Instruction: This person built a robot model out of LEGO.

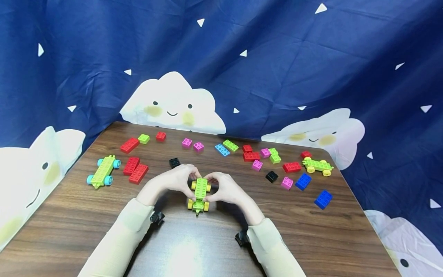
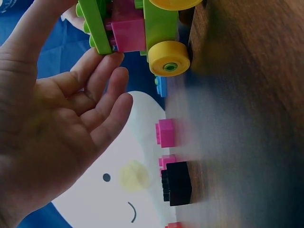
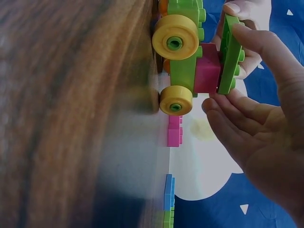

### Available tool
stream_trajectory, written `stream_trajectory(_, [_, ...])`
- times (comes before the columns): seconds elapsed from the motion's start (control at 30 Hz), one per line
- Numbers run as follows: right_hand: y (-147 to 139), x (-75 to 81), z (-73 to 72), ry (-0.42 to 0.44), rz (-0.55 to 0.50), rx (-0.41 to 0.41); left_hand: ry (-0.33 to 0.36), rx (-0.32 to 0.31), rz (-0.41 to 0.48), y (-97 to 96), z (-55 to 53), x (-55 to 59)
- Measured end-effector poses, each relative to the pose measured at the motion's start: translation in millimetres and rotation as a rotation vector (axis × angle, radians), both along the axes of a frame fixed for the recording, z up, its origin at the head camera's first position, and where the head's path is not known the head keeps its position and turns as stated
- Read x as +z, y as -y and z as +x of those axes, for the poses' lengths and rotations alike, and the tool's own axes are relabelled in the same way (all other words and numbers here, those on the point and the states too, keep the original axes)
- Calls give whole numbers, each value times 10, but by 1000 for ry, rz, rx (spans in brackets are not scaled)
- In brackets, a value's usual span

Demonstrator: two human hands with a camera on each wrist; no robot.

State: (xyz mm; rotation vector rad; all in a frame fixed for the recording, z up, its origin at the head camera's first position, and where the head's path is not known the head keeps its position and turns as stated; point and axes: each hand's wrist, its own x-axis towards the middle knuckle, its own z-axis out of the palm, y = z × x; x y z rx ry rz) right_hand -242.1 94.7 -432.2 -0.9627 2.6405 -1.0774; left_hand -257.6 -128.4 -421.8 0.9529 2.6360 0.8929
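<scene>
Between my hands a green toy car base (image 1: 198, 208) with yellow wheels stands on the wooden table. A pink brick (image 3: 207, 69) sits on the base, and a flat green plate (image 1: 200, 187) lies over it. In the right wrist view the plate looks slightly tilted on the brick. My left hand (image 1: 180, 178) pinches the plate from the left with thumb and fingertips. From the right, my right hand (image 1: 227, 187) pinches the same plate. Head view hides the pink brick under the plate.
A green car base with blue wheels (image 1: 104, 172) stands at the left, and another with yellow wheels (image 1: 317, 166) at the right. Red bricks (image 1: 138, 173), a black brick (image 1: 174, 162), pink bricks (image 1: 199, 146) and blue bricks (image 1: 323, 199) lie around the back and sides.
</scene>
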Motion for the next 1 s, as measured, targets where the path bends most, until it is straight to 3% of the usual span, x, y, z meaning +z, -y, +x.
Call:
stream_trajectory(0.33, [4,14,0,-2,12,0,-2,-4,20,0,13,15])
stream_trajectory(1.0, [32,36,-14,3,35,-8,-16,-19,41,25,-44,-64])
